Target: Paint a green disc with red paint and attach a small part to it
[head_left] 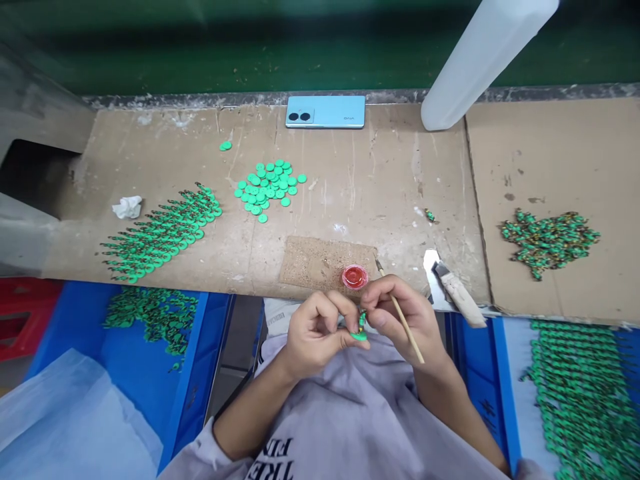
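Observation:
My left hand pinches a small green figurine on a round green base, held over my lap at the table's front edge. My right hand has its fingertips at the figurine's upper end, and a thin wooden-handled brush rests across that hand with its tip pointing to the table. Fingers cover part of the figurine. Just beyond my hands, a small cup of red liquid sits at the edge of a brown cardboard piece.
Loose green discs and rows of finished-looking green figurines lie left. Right are a scraper blade with a wrapped handle and a figurine pile. Blue bins flank my lap. A phone and white tube are behind.

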`<act>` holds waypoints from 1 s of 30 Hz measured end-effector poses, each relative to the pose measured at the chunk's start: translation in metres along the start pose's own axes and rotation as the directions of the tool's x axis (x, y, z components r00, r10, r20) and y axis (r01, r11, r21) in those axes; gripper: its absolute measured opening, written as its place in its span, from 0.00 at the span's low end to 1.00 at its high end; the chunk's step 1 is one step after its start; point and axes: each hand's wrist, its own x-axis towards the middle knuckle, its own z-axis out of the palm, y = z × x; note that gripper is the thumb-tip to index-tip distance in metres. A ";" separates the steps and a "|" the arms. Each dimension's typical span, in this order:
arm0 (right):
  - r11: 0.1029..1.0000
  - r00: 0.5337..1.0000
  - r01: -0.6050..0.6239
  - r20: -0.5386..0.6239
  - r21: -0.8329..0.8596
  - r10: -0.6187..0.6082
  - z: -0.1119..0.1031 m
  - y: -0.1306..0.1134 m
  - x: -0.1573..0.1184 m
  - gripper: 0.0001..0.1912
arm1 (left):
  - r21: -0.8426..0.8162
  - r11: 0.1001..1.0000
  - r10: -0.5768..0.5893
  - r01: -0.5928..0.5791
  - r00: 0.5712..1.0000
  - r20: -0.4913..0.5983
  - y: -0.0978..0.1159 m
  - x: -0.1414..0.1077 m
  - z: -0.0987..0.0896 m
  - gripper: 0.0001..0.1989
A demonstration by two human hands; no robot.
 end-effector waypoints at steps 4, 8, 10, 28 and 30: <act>0.996 0.996 0.060 -0.065 -0.070 -0.065 -0.003 0.003 -0.004 0.10 | 0.015 1.000 0.023 -0.022 1.000 -0.018 0.001 -0.001 0.000 0.23; 0.994 0.990 0.098 -0.097 -0.054 -0.103 0.000 0.003 -0.008 0.07 | -0.010 1.000 0.029 -0.029 0.998 -0.054 0.001 -0.002 0.000 0.24; 0.988 0.981 0.156 -0.115 -0.006 -0.155 0.003 0.002 -0.010 0.10 | -0.033 0.999 0.041 -0.043 0.997 -0.059 0.000 -0.001 0.000 0.25; 0.958 0.948 0.285 -0.142 -0.032 -0.286 0.006 0.005 -0.013 0.12 | -0.079 0.995 0.053 -0.062 0.993 -0.109 0.006 0.001 -0.003 0.23; 0.964 0.952 0.263 -0.150 -0.041 -0.266 0.005 0.005 -0.015 0.12 | -0.048 0.995 0.078 -0.084 0.991 -0.112 0.005 -0.001 -0.005 0.22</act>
